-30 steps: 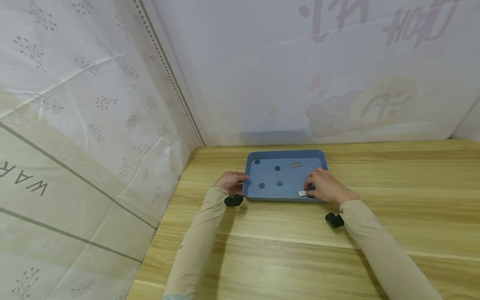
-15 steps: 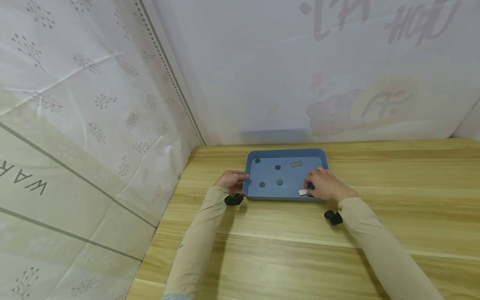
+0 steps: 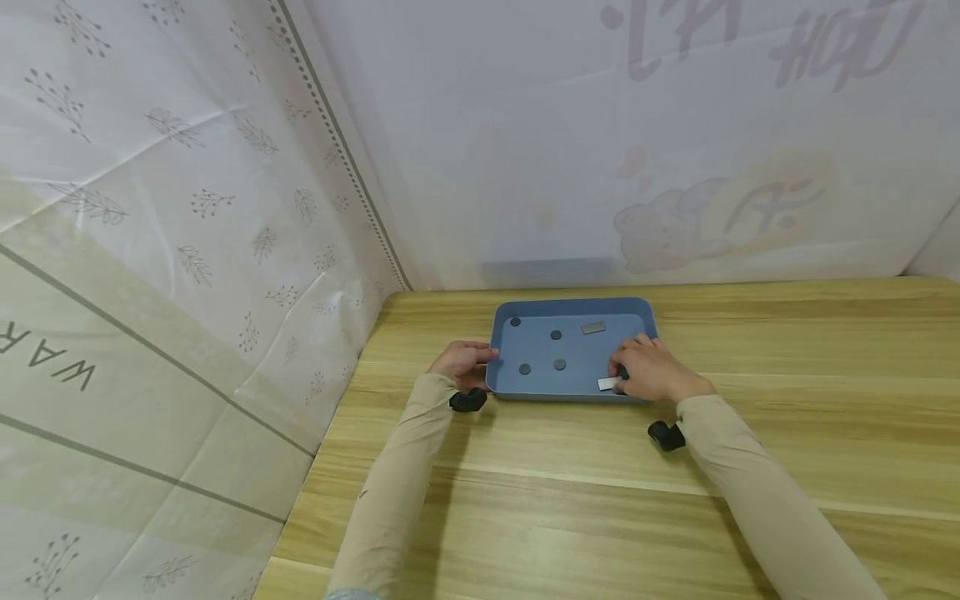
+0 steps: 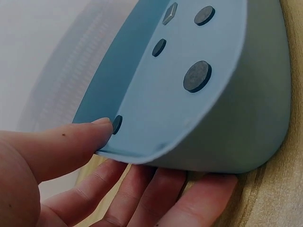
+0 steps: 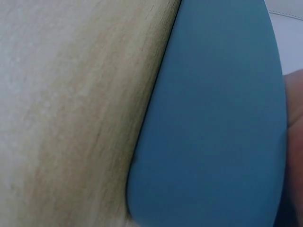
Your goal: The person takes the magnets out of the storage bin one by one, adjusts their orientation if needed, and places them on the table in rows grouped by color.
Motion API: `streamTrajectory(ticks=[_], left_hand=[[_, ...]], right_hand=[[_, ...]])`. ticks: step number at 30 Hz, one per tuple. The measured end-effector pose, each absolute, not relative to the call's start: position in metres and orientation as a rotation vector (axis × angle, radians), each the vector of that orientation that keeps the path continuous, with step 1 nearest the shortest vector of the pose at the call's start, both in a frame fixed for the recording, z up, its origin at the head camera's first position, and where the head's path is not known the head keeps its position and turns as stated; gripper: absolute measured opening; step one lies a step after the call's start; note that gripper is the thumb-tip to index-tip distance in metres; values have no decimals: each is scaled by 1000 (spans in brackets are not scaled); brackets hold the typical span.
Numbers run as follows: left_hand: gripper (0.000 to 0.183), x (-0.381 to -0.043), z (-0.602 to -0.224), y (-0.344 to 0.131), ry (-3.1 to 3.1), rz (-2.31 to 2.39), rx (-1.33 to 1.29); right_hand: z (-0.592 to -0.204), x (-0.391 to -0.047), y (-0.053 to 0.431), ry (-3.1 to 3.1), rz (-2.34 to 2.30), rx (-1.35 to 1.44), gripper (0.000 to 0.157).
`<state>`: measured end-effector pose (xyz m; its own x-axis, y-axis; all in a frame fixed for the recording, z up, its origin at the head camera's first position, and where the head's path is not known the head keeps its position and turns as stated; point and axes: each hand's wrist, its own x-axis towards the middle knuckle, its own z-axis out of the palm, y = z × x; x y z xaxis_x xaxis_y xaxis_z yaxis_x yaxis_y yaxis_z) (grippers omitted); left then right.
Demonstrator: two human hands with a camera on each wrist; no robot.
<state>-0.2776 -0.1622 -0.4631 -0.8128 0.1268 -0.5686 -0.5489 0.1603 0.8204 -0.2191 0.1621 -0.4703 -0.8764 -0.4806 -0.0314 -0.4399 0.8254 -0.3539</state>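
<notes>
A shallow blue tray sits on the table. My left hand grips its left end; in the left wrist view the thumb lies over the rim and the fingers are outside, under the wall. Several dark grey discs lie spread on the tray floor, one beside the left thumb. A rectangular silver block rests near the back. At the front right corner my right hand pinches a second, brighter rectangular block, partly covered by the fingers. A dark spot between those fingers is unclear.
The wooden table extends to the front and right of the tray. A printed cloth hangs behind, with another along the left side. A black wrist device hangs under the right wrist. The tray's outer wall fills the right wrist view.
The bright block under my right fingers has shifted very slightly to the right. Both hands stay at the tray; the discs and the back block lie as before.
</notes>
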Motion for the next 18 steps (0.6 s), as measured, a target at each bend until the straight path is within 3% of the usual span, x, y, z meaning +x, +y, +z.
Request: streamTrajectory(ticks=[18], left_hand=[[46, -277, -463, -162, 1929, 1699, -392]], right_hand=[[-476, -219, 163, 2934, -616, -736, 18]])
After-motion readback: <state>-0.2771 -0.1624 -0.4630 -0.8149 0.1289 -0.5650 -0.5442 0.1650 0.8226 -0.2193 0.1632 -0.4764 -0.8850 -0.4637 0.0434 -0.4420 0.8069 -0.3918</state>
